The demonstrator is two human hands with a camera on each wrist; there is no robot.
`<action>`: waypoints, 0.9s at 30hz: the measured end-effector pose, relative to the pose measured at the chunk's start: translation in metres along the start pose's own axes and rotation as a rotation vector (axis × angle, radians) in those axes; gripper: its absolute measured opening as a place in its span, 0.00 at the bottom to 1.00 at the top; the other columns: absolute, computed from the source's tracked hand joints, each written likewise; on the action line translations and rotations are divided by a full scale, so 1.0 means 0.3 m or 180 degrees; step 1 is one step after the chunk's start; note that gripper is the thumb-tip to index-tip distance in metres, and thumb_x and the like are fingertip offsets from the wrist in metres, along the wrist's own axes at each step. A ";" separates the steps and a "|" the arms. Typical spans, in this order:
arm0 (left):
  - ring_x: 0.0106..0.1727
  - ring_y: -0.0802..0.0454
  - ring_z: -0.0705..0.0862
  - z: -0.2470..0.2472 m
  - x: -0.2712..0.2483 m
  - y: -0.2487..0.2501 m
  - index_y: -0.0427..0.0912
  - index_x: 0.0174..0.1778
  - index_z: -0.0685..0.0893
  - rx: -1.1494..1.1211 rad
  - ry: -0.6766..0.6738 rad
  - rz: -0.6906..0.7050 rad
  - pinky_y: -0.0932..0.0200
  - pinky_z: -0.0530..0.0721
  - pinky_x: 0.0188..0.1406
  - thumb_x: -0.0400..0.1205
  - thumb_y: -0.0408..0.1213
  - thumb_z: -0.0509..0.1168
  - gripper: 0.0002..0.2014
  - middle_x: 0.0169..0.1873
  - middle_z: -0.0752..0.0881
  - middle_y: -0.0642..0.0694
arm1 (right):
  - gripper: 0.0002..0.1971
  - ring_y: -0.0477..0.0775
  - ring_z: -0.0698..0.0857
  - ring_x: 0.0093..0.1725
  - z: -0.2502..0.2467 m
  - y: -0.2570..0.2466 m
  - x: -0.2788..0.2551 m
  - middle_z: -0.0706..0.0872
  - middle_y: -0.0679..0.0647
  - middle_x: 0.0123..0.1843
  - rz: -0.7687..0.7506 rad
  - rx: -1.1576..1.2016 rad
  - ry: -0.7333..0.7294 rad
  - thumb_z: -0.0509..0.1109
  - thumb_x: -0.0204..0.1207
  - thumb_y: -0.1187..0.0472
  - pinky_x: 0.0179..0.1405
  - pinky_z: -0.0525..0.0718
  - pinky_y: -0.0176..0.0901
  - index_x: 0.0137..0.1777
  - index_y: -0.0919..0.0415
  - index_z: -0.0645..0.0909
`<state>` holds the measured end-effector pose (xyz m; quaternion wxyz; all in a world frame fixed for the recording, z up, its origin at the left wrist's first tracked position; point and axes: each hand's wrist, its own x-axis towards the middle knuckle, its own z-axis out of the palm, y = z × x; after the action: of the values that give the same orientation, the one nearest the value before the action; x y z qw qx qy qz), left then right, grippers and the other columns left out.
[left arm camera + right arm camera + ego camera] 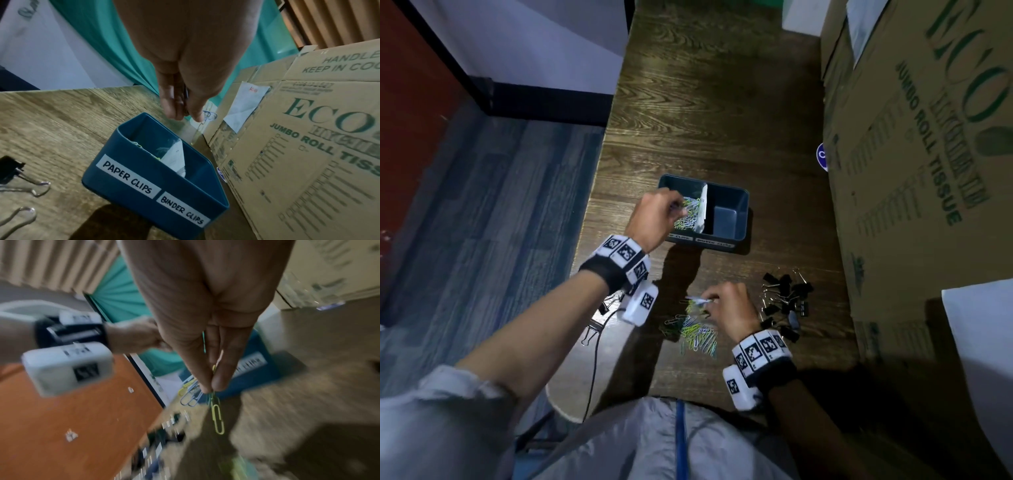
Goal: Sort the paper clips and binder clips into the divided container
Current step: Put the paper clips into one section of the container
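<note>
The step in hand was the paper-clip half of the sort, with both hands working at once. The left hand (654, 214) hung over the left compartment of the blue container (739, 197), the side labelled PAPER CLIPS (128, 176). Its fingers (174, 105) were drawn together and pointed down, and a few clips (208, 114) showed just beyond the fingertips. Whether those clips were gripped or already let go could not be determined. Coloured clips (686, 214) already lay heaped in that compartment against the white divider (702, 205).

The right hand (729, 308) stood over the loose pile of paper clips (698, 334) on the wooden table (705, 102), well short of the container. Its thumb and fingertips (219, 381) pinched a small bunch, from which a yellow-green clip (217, 418) dangled.

The compartment labelled BINDER CLIPS (182, 211) appeared empty. The black binder clips (787, 301) lay scattered on the table to the right of the right hand, with a few more (595, 325) near the left table edge. By judgement the task was under halfway.

The next move called for the left hand to clear the compartment and the right hand to carry its bunch over the left side of the divider. The dangling clip looked loosely hooked and could drop on the way.
</note>
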<state>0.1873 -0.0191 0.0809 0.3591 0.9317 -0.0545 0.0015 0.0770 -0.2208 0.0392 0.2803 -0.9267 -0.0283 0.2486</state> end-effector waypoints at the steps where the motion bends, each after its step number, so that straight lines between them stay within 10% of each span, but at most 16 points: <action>1: 0.45 0.48 0.87 -0.004 0.017 -0.002 0.38 0.54 0.88 -0.0004 -0.0093 -0.0063 0.49 0.87 0.49 0.77 0.39 0.75 0.13 0.45 0.89 0.41 | 0.08 0.40 0.87 0.34 -0.025 -0.028 0.011 0.91 0.53 0.46 -0.0070 0.0079 0.0072 0.73 0.79 0.67 0.27 0.85 0.30 0.53 0.58 0.91; 8: 0.45 0.56 0.81 0.059 -0.120 -0.072 0.42 0.56 0.85 0.0235 -0.0144 -0.0364 0.61 0.82 0.46 0.79 0.35 0.72 0.11 0.52 0.86 0.44 | 0.06 0.48 0.88 0.40 -0.224 -0.198 0.196 0.92 0.52 0.43 -0.0598 0.0376 0.1114 0.80 0.72 0.68 0.43 0.90 0.46 0.47 0.58 0.92; 13: 0.42 0.52 0.86 0.156 -0.305 -0.130 0.43 0.49 0.87 0.0260 -0.0881 -0.0429 0.61 0.87 0.42 0.76 0.25 0.71 0.10 0.44 0.88 0.46 | 0.13 0.50 0.90 0.48 -0.272 -0.266 0.292 0.93 0.55 0.51 -0.0531 0.0562 0.1343 0.80 0.72 0.67 0.47 0.81 0.32 0.57 0.60 0.91; 16: 0.47 0.50 0.87 0.190 -0.392 -0.144 0.43 0.52 0.86 0.0446 -0.1212 -0.0510 0.72 0.75 0.38 0.77 0.29 0.71 0.09 0.47 0.87 0.46 | 0.19 0.54 0.90 0.46 -0.245 -0.231 0.283 0.92 0.58 0.49 -0.0625 0.0471 0.1401 0.81 0.68 0.69 0.51 0.88 0.45 0.59 0.60 0.89; 22: 0.54 0.44 0.82 0.232 -0.537 -0.197 0.47 0.64 0.75 0.0798 -0.1820 -0.0611 0.52 0.80 0.47 0.74 0.48 0.72 0.25 0.56 0.77 0.46 | 0.18 0.50 0.88 0.46 -0.052 0.000 0.127 0.90 0.54 0.50 -0.0047 0.0161 0.0313 0.79 0.74 0.66 0.41 0.84 0.37 0.64 0.55 0.85; 27: 0.51 0.40 0.83 0.258 -0.601 -0.220 0.40 0.62 0.76 0.0618 -0.1893 -0.0448 0.50 0.80 0.46 0.72 0.37 0.72 0.23 0.56 0.76 0.42 | 0.31 0.49 0.85 0.55 0.101 0.169 -0.024 0.85 0.43 0.64 0.0207 -0.0504 -0.0663 0.84 0.66 0.67 0.47 0.84 0.44 0.66 0.46 0.78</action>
<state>0.0120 -0.0042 -0.0281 0.2361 0.9227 -0.0921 -0.2906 0.0518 -0.2495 -0.0065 0.1936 -0.9155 -0.0468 0.3495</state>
